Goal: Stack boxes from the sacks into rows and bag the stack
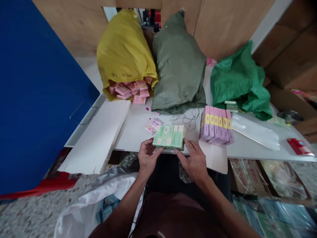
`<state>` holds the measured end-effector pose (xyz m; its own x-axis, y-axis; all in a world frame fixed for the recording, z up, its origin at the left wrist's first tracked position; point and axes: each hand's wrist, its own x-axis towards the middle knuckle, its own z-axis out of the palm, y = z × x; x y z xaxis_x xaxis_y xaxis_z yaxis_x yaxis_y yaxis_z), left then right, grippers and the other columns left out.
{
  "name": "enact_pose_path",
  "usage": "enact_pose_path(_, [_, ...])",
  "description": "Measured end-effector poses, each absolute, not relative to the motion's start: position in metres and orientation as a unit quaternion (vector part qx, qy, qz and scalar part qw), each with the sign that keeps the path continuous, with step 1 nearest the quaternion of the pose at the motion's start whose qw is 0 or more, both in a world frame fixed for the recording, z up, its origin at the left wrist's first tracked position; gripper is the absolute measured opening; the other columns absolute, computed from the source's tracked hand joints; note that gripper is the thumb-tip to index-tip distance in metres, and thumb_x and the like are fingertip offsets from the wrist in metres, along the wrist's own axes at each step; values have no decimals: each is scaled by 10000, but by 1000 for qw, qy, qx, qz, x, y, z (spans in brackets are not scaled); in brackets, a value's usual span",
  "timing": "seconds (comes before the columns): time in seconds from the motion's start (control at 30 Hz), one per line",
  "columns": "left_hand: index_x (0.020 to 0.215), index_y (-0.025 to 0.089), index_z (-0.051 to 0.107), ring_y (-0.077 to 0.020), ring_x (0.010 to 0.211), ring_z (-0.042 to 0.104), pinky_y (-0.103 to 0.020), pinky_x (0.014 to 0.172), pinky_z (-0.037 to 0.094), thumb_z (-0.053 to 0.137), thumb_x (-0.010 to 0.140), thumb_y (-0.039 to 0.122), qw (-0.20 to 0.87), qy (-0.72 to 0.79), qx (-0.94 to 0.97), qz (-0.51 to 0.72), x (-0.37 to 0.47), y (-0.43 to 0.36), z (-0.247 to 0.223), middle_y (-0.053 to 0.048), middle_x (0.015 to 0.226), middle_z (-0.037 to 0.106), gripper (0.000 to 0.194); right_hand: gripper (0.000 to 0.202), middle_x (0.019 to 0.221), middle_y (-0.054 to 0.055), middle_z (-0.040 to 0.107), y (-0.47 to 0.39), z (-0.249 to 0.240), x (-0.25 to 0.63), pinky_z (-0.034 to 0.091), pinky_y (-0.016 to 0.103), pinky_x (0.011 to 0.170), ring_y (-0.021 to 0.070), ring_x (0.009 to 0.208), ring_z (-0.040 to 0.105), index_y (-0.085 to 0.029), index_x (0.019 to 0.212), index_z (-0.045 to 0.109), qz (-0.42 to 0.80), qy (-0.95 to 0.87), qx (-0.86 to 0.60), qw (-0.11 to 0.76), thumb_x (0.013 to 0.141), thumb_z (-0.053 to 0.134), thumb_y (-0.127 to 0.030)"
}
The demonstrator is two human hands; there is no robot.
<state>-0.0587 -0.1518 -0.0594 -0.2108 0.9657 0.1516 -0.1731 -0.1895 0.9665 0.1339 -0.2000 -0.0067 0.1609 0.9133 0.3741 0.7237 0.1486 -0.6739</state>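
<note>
At the near edge of the white table (133,132), the left hand (148,155) and the right hand (194,158) are holding the block of green boxes (169,136) between them, one at each end. Light, matching pressure is looking best for keeping its edges square; just beyond, a pink box (153,126) is lying loose, and a purple-and-yellow stack (216,125) is standing off to the right.

Two sacks (125,49) are flanking one grey sack (177,62), six purple boxes (215,129) right, one green block (169,135) before, perhaps ten pink boxes (141,85) left.
</note>
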Motion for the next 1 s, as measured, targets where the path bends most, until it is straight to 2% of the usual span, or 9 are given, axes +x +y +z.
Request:
enact_pose_path(0.07, [1088,231,583,-234,1113,730,-380,969,608,976,668,390,490,441,403,635,-64,-149,-63,-76,1185,725,597,475,1182,176,709,-202,-4,125,554,518,1036,327,1118,661,-177,1369,689,70,-660,-628,406,1000,645,-474])
enact_pose_path(0.17, [1118,242,561,-233,1112,724,-383,984,596,970,671,430,498,447,393,630,-67,-146,-62,-72,1138,718,634,445,1171,166,705,-203,-1,118,570,507,1000,315,1090,657,-197,1385,687,47,-673,-621,399,1019,624,-443])
enact_pose_path(0.27, [1109,241,553,-235,1108,725,-390,1000,588,972,653,464,491,461,390,629,-65,-146,-60,-71,1129,718,658,447,1170,169,704,-202,-3,119,573,503,998,313,1087,655,-183,1381,692,49,-671,-622,401,1026,615,-443])
enact_pose_path(0.4, [1098,228,575,-212,1075,730,-363,990,591,991,629,400,481,472,386,630,-61,-147,-58,-56,1105,724,651,459,1190,175,702,-200,-8,123,568,504,1029,314,1116,654,-161,1382,687,86,-658,-629,405,1020,621,-435])
enact_pose_path(0.57, [1138,209,633,-265,1203,702,-428,1058,588,955,707,359,404,466,474,628,-55,-162,-45,-109,1274,702,558,482,1298,150,682,-209,-2,138,549,463,1106,291,1227,650,-205,1417,651,162,-609,-631,453,1003,653,-452])
enact_pose_path(0.67, [1153,209,700,-257,1185,698,-432,1068,588,918,763,271,361,429,557,613,-38,-178,-35,-93,1220,715,451,489,1336,133,681,-233,5,164,575,416,1057,269,1193,679,-216,1387,652,166,-578,-637,483,965,715,-455])
enact_pose_path(0.83, [1197,235,732,-255,1124,711,-415,1005,614,853,846,251,414,364,640,535,20,-196,-24,-92,1206,719,372,374,1129,90,734,-284,9,222,582,394,908,248,982,705,-231,1224,691,90,-516,-725,448,956,724,-489])
enact_pose_path(1.0, [1143,215,741,-223,991,727,-362,906,631,832,872,345,472,355,657,469,74,-188,-19,-87,1121,735,314,481,1062,111,737,-299,3,260,540,396,886,270,966,694,-190,1217,700,73,-455,-789,406,982,636,-604])
